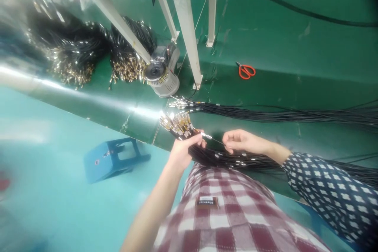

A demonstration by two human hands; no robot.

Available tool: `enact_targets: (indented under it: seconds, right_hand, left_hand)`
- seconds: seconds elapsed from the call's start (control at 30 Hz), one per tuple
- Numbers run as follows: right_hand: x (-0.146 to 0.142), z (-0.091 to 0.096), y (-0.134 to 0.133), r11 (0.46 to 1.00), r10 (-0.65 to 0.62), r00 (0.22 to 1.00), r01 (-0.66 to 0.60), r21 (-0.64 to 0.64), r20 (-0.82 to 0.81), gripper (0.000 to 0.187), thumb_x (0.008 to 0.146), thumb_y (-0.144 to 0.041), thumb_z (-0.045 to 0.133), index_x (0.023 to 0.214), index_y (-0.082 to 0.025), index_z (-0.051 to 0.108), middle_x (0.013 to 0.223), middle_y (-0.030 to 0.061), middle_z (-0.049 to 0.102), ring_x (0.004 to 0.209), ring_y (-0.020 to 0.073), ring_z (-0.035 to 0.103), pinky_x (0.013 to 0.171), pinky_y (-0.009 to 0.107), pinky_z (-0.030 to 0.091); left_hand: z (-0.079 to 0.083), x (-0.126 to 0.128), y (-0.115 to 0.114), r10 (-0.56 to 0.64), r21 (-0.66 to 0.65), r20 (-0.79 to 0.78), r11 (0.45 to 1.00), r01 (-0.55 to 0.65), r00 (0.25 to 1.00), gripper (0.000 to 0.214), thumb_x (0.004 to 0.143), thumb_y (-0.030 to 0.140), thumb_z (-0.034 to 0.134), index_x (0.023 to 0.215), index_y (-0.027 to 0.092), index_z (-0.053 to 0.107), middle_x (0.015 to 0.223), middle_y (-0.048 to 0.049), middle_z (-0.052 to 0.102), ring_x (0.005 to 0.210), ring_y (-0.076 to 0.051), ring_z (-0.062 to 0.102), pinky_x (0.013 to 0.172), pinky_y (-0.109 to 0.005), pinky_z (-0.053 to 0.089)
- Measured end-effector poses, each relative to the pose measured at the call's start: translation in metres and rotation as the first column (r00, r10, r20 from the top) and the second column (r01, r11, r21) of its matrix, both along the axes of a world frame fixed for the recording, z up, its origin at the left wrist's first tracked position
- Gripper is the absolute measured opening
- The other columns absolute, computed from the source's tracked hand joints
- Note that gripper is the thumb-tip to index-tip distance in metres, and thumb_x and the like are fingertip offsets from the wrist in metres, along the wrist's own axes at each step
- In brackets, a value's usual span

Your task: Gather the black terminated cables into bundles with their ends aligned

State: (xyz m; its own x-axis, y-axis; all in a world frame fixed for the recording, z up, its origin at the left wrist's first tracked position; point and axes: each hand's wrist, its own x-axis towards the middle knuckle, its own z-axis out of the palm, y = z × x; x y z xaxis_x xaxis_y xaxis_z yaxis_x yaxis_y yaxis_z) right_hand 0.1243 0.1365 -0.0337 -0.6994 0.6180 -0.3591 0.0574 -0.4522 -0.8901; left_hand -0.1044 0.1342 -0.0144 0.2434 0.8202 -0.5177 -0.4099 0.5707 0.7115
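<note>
My left hand [186, 149] is closed around the end of a bundle of black cables [208, 155], with metal connector ends [178, 125] fanning out beyond the thumb. A white-tipped piece [206, 136] sticks out by the left thumb. From it a thin cable [217, 141] runs across to my right hand [240, 141], whose fingers are pinched on it. Small white tags or sleeves [236, 161] show along the bundle below my right hand. The rest of the bundle passes under my right forearm.
A second cable bundle [265, 114] lies behind on the green tabletop [280, 86]. Red-handled scissors [245, 71], a grey tape dispenser-like device [163, 73] and white frame legs [189, 35] stand farther back. Cable piles [128, 63] are at left; a blue stool [113, 159] is on the floor.
</note>
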Motion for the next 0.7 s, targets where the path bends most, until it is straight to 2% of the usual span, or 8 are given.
enact_targets:
  seconds: [0.2,0.27,0.33,0.43,0.5,0.6,0.63,0.7]
  right_hand:
    - [0.013,-0.001,-0.003,0.995,0.102,0.991,-0.103,0.012,0.088,0.036,0.084,-0.050,0.059,0.081,-0.014,0.054,0.071,0.0009,0.061,0.055,0.0079,0.044,0.051,0.022,0.030]
    - [0.005,0.006,-0.001,0.989,0.077,0.976,-0.100,0.109,0.202,0.036,0.084,-0.050,0.058,0.082,-0.014,0.057,0.073,0.0016,0.063,0.057,0.0090,0.047,0.052,0.022,0.033]
    - [-0.016,0.017,0.003,0.955,-0.031,0.939,-0.073,0.288,0.342,0.035,0.086,-0.049,0.056,0.084,-0.015,0.061,0.074,0.0013,0.063,0.059,0.0101,0.049,0.054,0.022,0.035]
    - [-0.053,0.030,0.005,0.825,-0.240,0.867,-0.055,0.562,0.437,0.031,0.092,-0.044,0.050,0.087,-0.019,0.066,0.079,0.0005,0.065,0.063,0.0106,0.051,0.059,0.023,0.036]
    - [-0.059,0.028,-0.001,0.702,-0.344,0.813,-0.110,0.704,0.470,0.030,0.095,-0.040,0.046,0.084,-0.020,0.066,0.083,0.0013,0.065,0.071,0.0120,0.054,0.063,0.024,0.037]
    - [-0.019,0.006,-0.025,0.505,-0.432,0.693,-0.345,0.791,0.577,0.034,0.096,-0.039,0.043,0.081,-0.020,0.067,0.084,0.0051,0.062,0.081,0.0171,0.055,0.067,0.027,0.039]
    - [0.003,-0.002,-0.036,0.469,-0.422,0.666,-0.420,0.777,0.615,0.035,0.096,-0.039,0.043,0.080,-0.020,0.067,0.085,0.0059,0.061,0.081,0.0181,0.054,0.067,0.028,0.039]
    - [0.045,-0.016,-0.053,0.482,-0.403,0.623,-0.478,0.734,0.670,0.036,0.096,-0.040,0.042,0.080,-0.021,0.068,0.085,0.0059,0.061,0.078,0.0183,0.055,0.066,0.029,0.042]
  left_hand:
    - [0.000,0.006,-0.007,0.159,-0.002,-0.011,0.987,-0.159,0.987,0.015,0.068,0.016,0.074,0.075,0.011,0.062,0.053,0.0031,0.049,0.053,-0.014,0.056,0.059,-0.027,0.042]
    - [0.000,0.007,-0.007,0.173,-0.009,-0.009,0.985,-0.174,0.985,0.015,0.068,0.017,0.074,0.073,0.011,0.061,0.052,0.0032,0.048,0.052,-0.013,0.055,0.058,-0.027,0.042]
    - [0.001,0.008,-0.007,0.164,-0.001,-0.007,0.986,-0.164,0.986,0.016,0.069,0.018,0.073,0.068,0.012,0.058,0.052,0.0030,0.047,0.052,-0.013,0.055,0.059,-0.027,0.042]
    - [0.000,0.008,-0.007,0.171,0.045,-0.014,0.984,-0.170,0.985,0.021,0.070,0.018,0.072,0.060,0.013,0.054,0.052,0.0023,0.048,0.052,-0.012,0.053,0.059,-0.027,0.042]
    - [-0.002,0.008,-0.008,0.197,0.045,-0.017,0.980,-0.196,0.980,0.024,0.070,0.018,0.072,0.057,0.014,0.052,0.052,0.0024,0.047,0.052,-0.012,0.053,0.059,-0.027,0.041]
    - [-0.006,0.007,-0.010,0.239,-0.016,-0.013,0.971,-0.239,0.971,0.026,0.070,0.019,0.072,0.057,0.014,0.051,0.051,0.0031,0.045,0.051,-0.012,0.052,0.060,-0.028,0.042]
    - [-0.007,0.007,-0.011,0.248,-0.035,-0.011,0.968,-0.248,0.969,0.027,0.070,0.019,0.073,0.057,0.015,0.050,0.051,0.0033,0.044,0.051,-0.013,0.052,0.060,-0.028,0.042]
    - [-0.008,0.006,-0.011,0.256,-0.058,-0.003,0.965,-0.256,0.967,0.027,0.069,0.019,0.074,0.057,0.015,0.050,0.050,0.0035,0.044,0.050,-0.012,0.051,0.060,-0.028,0.042]
